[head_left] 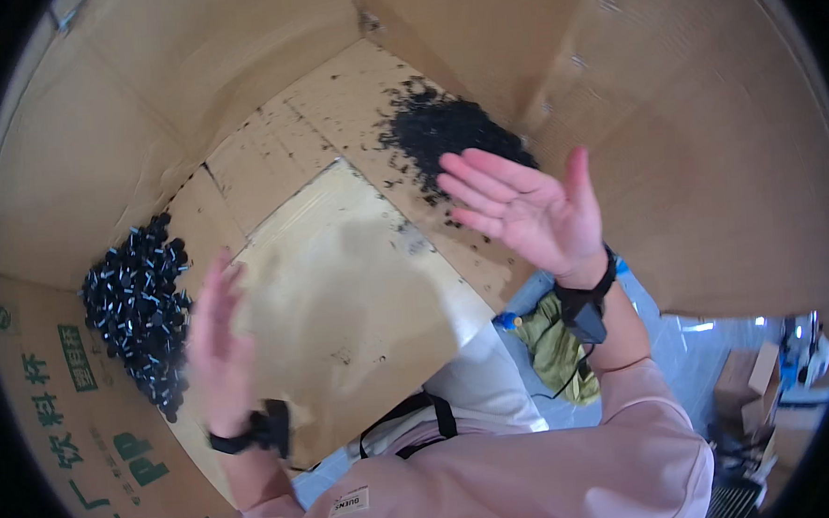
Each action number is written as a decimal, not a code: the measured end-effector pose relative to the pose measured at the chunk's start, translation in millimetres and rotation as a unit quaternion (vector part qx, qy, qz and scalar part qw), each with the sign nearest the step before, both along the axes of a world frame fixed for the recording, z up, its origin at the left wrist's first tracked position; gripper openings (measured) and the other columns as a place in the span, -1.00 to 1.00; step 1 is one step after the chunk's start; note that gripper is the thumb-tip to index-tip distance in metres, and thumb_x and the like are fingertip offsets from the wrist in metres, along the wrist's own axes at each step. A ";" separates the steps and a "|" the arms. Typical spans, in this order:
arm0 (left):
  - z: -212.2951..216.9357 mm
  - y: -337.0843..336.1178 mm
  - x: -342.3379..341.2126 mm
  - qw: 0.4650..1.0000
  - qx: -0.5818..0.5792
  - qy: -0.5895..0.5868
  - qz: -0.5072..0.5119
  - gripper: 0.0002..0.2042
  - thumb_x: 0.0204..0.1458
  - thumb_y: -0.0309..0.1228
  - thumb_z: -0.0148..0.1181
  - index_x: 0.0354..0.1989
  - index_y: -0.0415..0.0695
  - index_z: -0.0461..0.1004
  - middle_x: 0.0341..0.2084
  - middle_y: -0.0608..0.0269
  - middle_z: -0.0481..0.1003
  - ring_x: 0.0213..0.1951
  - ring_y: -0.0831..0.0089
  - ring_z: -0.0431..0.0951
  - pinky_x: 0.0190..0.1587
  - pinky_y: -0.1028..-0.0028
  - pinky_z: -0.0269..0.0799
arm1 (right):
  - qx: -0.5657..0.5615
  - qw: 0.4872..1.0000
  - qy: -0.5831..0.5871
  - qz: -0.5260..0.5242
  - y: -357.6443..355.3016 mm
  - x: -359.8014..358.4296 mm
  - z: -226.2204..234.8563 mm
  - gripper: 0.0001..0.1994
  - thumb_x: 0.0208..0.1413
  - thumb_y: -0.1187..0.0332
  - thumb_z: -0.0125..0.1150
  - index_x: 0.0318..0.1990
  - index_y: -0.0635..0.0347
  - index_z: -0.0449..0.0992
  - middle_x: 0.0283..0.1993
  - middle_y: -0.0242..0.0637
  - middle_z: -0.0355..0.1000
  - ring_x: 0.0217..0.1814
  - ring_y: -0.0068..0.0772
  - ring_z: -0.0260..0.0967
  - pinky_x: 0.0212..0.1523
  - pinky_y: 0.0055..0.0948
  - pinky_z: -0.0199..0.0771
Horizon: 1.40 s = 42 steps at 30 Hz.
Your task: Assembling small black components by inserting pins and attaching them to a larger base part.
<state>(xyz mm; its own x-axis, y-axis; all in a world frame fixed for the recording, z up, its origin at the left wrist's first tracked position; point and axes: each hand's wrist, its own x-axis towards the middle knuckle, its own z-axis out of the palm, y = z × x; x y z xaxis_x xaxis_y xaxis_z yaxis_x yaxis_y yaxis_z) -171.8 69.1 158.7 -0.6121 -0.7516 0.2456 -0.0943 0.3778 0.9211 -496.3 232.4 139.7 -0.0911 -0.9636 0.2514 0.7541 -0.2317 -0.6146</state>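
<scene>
Cardboard walls (690, 151) around a flat tan panel (370, 299); right hand (534, 206) raised, palm bare, fingers extended, thumb spread wide, partly covering from view a heap of small black pieces (445, 126) by the right wall; left hand (215, 354) blurred, fingers seemingly extended, nothing seen in it; just left of it, along the left wall, a pile of black-headed parts with silvery pins (135, 292); contact with that pile, cannot tell; the two hands well apart; dark wrist device (584, 316) on right arm; green cloth (560, 350) beside that forearm.
</scene>
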 end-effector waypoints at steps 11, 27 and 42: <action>-71.7 222.1 -129.9 0.841 -0.395 -0.039 -0.368 -0.36 0.11 -0.01 0.05 0.29 -0.15 0.21 0.21 -0.03 0.28 0.20 0.17 0.30 0.29 0.08 -0.04 | 0.092 0.958 -0.090 -0.257 170.6 152.9 -89.7 -0.33 0.31 -0.18 -0.38 0.32 0.20 0.14 0.31 -0.19 0.20 0.31 -0.34 0.19 0.33 -0.30 0.10; -129.1 274.5 -101.3 0.910 0.161 -0.025 -0.381 -0.65 0.23 -0.35 0.00 0.11 -0.30 0.33 0.01 0.02 0.45 -0.02 0.33 0.48 0.09 0.41 0.35 | 0.225 0.632 0.674 -0.309 323.7 208.6 -196.9 -0.36 0.03 0.30 0.18 0.30 0.19 0.15 0.35 0.01 0.12 0.37 0.04 0.07 0.28 -0.20 0.17; -420.4 169.3 -94.6 0.657 -0.173 -0.393 -0.620 -0.44 -0.22 -0.40 0.29 0.06 -0.26 0.42 0.01 -0.12 0.47 0.10 0.08 0.43 0.13 0.27 0.32 | 0.626 0.682 0.097 -0.366 498.1 267.0 -298.6 -0.55 0.21 0.14 0.07 0.19 0.16 0.36 -0.01 -0.31 0.49 -0.13 -0.44 0.43 -0.12 -0.42 0.47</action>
